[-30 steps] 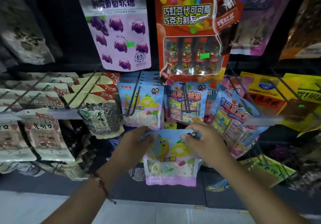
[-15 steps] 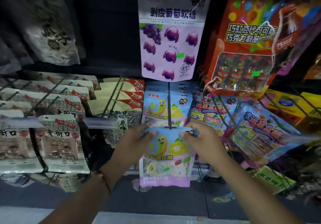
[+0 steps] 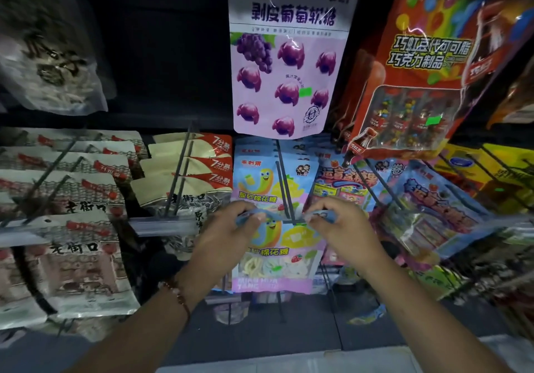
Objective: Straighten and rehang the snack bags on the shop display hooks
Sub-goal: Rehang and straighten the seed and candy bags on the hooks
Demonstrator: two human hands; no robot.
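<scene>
A light-blue and pink marshmallow candy bag (image 3: 276, 260) hangs upright between my hands at the tip of a black double-wire display hook (image 3: 284, 190). My left hand (image 3: 222, 239) pinches the bag's top left corner and my right hand (image 3: 344, 228) pinches its top right corner, both at the hook's front end. The bag's top edge is bent around the hook tip. More bags of the same candy (image 3: 260, 181) hang further back on this hook.
Grey-and-red snack bags (image 3: 78, 260) fill the hooks at left, beige seed bags (image 3: 187, 176) sit beside them. A purple grape gummy bag (image 3: 286, 77) and an orange chocolate pack (image 3: 419, 69) hang above. Blue candy boxes (image 3: 427, 207) and yellow packs (image 3: 491, 176) crowd the right.
The view has shifted right and closer to the rack. My hands raised the candy bag from below the hook up to the hook tip, its top now at the wire's end.
</scene>
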